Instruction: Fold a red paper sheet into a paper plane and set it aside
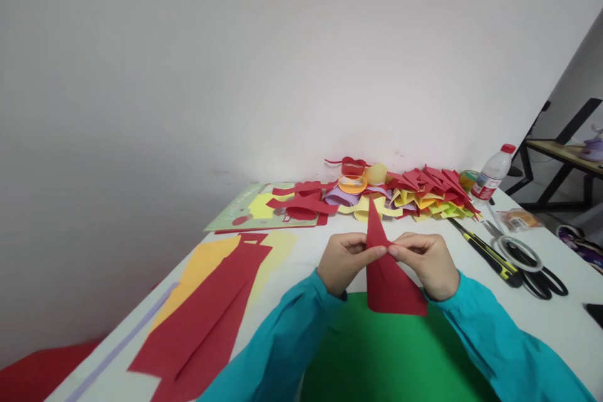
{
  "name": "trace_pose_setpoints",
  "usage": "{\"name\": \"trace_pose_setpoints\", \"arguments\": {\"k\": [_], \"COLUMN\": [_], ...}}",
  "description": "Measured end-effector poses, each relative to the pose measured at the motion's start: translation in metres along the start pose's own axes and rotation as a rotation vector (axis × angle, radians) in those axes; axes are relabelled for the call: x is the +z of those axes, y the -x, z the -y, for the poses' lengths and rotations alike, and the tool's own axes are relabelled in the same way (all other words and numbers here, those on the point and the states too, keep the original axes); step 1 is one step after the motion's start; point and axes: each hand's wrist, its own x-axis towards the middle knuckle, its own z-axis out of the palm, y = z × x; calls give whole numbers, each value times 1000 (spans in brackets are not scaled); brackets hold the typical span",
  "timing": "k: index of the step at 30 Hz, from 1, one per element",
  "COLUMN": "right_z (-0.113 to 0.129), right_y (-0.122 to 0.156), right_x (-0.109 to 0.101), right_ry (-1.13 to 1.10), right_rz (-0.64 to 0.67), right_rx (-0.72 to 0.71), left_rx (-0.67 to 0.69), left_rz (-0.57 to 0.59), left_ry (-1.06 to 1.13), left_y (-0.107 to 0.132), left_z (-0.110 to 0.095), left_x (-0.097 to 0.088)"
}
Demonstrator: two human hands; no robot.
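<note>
A folded piece of red paper (pixel 393 289) is held up between both hands, its narrow pointed end upward and its wide end hanging down. My left hand (pixel 346 257) pinches its left edge between thumb and fingers. From the other side, my right hand (pixel 428 257) pinches the paper's right edge, the two thumb tips almost meeting at the middle. Below the hands lies a green sheet (pixel 386 352), which the red paper partly covers from view. The fingers behind the red paper are hidden.
Red paper sheets (pixel 207 308) lie at left beside a purple strip (pixel 122 342). Folded red pieces (pixel 428 182) and other paper shapes line the wall. At right are a utility knife (pixel 490 254), scissors (pixel 541 279), a tape roll (pixel 518 254) and a bottle (pixel 494 173).
</note>
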Motion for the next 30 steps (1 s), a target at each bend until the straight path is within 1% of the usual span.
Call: {"name": "trace_pose_setpoints", "arguments": {"k": [3,5,11,14,17,19,20,23,25,26,28,30], "right_z": [-1,-1,0,0,4,7,9,13,13,12,10,9], "right_y": [-2,-2,-1,0,3,3,4,3,3,3,3,4], "right_x": [-2,-3,-3,-2,-1,-1,-1,-3,-4,-5,-4,-3], "right_ry": [0,21,156,179,175,150,141,201,284,313,335,344], "right_rz": [-68,-76,-56,-44,15,39,42,40,63,79,94,65], "right_rx": [7,-4,-93,-69,-70,-85,-86,-87,-128,-169,-282,-409], "left_rx": [-53,-60,-93,-98,-68,-28,-1,110,195,234,317,433], "left_rz": [46,82,162,176,175,145,110,-46,-124,-129,-88,14], "left_ry": [-6,-9,61,88,52,31,27,29,24,11,-35,-72], "left_y": [-1,-1,-3,-2,0,0,0,-2,-4,-5,-5,-6], "left_z": [3,2,1,4,5,5,4,3,0,-2,-8,-15], "left_x": [1,-1,-3,0,3,2,1,-6,-12,-15,-21,-25]}}
